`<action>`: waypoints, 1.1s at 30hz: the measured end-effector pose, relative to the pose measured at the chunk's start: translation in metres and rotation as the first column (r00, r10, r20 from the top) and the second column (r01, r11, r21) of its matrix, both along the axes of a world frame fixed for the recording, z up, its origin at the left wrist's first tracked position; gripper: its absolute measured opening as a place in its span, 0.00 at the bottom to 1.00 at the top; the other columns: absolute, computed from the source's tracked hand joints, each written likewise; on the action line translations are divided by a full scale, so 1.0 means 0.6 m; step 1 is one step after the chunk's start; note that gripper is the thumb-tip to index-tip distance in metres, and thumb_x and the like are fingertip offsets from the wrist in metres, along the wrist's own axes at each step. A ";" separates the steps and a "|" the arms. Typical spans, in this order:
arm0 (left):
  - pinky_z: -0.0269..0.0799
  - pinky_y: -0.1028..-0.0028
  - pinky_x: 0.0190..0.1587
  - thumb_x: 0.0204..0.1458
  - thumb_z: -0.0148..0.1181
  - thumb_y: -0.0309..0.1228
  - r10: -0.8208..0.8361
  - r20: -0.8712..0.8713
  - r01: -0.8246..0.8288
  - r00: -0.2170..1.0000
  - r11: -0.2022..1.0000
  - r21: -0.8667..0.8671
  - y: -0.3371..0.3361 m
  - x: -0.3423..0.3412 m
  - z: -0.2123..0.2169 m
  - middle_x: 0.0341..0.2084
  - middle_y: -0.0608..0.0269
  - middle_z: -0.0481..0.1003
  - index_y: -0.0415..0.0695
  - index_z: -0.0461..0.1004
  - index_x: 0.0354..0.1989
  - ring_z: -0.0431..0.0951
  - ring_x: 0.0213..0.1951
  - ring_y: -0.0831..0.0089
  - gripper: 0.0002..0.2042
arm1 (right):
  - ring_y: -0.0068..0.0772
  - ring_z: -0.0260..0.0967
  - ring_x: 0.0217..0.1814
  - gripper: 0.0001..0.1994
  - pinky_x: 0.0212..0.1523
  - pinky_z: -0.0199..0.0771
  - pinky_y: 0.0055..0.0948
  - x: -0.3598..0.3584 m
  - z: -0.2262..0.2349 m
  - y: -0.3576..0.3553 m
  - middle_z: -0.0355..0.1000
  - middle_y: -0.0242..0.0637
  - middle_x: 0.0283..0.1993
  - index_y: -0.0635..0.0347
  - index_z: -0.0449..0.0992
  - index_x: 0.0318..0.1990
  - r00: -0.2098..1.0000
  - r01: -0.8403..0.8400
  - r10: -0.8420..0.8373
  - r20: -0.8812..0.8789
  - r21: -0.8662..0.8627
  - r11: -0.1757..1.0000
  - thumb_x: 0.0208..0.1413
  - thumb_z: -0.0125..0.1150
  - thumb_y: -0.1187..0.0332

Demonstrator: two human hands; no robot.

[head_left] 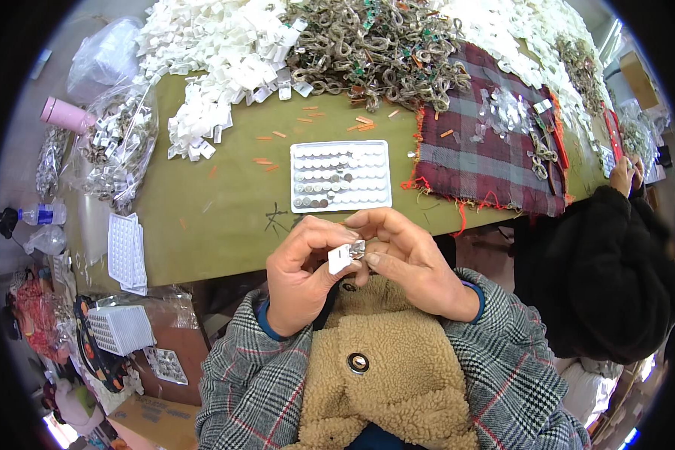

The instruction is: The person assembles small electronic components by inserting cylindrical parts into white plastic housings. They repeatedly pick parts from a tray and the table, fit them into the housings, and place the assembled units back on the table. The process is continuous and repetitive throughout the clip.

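1. White plastic is pinched between the thumb and fingers of the left hand (pixel 301 274): a small white clip piece (pixel 339 259), held close to the chest, just above the person's tan fleece front (pixel 382 352).
2. The right hand (pixel 409 262) closes its fingertips on a small shiny metal part (pixel 357 248) that touches the white piece; both hands meet over it.
3. Just beyond the hands, on the olive-green table (pixel 225 202), lies a white compartment tray (pixel 340 175), with only some of its lower pockets filled with round metal pieces.
4. Farther back sit a heap of white clips (pixel 225 45) and a pile of metal chain links (pixel 375 49).
5. To the right, a plaid cloth (pixel 480 157) covers the table edge.
6. A co-worker's hands (pixel 624 174) show at the far right, above a dark sleeve.
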State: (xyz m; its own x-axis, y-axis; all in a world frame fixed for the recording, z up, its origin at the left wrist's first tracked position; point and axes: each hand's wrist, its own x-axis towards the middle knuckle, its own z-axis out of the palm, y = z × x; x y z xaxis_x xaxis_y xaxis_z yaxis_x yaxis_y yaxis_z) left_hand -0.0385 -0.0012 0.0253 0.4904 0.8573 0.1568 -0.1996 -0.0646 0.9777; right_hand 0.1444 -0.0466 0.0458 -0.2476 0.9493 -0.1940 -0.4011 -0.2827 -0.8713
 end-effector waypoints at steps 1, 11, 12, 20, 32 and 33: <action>0.78 0.75 0.39 0.52 0.64 0.18 -0.003 -0.013 0.003 1.000 0.999 0.037 0.001 0.002 -0.002 0.39 0.58 0.73 0.35 0.74 0.42 0.78 0.37 0.73 0.09 | 0.16 0.68 0.38 0.19 0.39 0.71 0.20 0.001 -0.001 -0.001 0.68 0.37 0.45 0.70 0.60 0.60 0.999 -0.004 0.004 0.038 -0.005 1.000 0.61 0.44 0.81; 0.80 0.74 0.38 0.55 0.63 0.22 0.090 0.398 0.096 0.913 0.901 -0.423 -0.013 0.021 -0.026 0.40 0.57 0.74 0.34 0.72 0.44 0.78 0.36 0.73 0.10 | 0.12 0.68 0.34 0.08 0.30 0.68 0.15 -0.002 0.003 -0.019 0.70 0.31 0.36 0.71 0.70 0.43 0.979 0.151 -0.141 0.150 -0.057 0.987 0.57 0.55 0.83; 0.80 0.75 0.39 0.55 0.63 0.22 0.084 0.352 0.064 0.932 0.919 -0.388 -0.014 0.022 -0.024 0.40 0.57 0.74 0.34 0.72 0.44 0.78 0.36 0.74 0.10 | 0.13 0.69 0.34 0.06 0.30 0.69 0.16 -0.001 0.002 -0.019 0.70 0.31 0.35 0.71 0.71 0.41 0.977 0.160 -0.151 0.148 -0.052 0.986 0.56 0.56 0.82; 0.78 0.75 0.39 0.54 0.65 0.22 0.114 -0.067 -0.095 0.991 0.965 0.244 -0.019 0.026 -0.006 0.40 0.58 0.73 0.35 0.72 0.42 0.78 0.38 0.73 0.10 | 0.19 0.72 0.30 0.06 0.28 0.72 0.20 0.003 -0.015 -0.026 0.69 0.37 0.30 0.68 0.71 0.35 0.767 0.137 -0.352 0.537 0.398 0.907 0.50 0.61 0.82; 0.81 0.74 0.40 0.54 0.64 0.21 0.061 0.219 -0.008 0.974 0.972 -0.236 -0.042 0.031 -0.007 0.40 0.57 0.72 0.34 0.71 0.43 0.79 0.37 0.72 0.11 | 0.17 0.73 0.32 0.07 0.29 0.74 0.19 0.004 -0.009 -0.052 0.70 0.39 0.32 0.70 0.70 0.36 0.895 0.166 -0.228 0.384 0.188 0.968 0.49 0.60 0.83; 0.81 0.74 0.40 0.54 0.64 0.21 0.068 0.237 -0.002 0.969 0.963 -0.268 -0.042 0.031 -0.008 0.40 0.57 0.72 0.34 0.71 0.43 0.79 0.37 0.72 0.11 | 0.18 0.73 0.32 0.07 0.30 0.74 0.19 0.004 -0.009 -0.051 0.70 0.39 0.32 0.70 0.70 0.36 0.889 0.192 -0.270 0.369 0.233 0.953 0.49 0.60 0.83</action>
State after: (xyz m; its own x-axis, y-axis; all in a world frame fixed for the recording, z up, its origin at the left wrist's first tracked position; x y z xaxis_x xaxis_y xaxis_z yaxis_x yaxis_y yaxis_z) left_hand -0.0199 -0.0261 0.0207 0.4352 0.8997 0.0324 -0.4343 0.1783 0.8830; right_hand 0.1468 -0.0774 0.0403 0.0431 0.9981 -0.0448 -0.0495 -0.0426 -0.9979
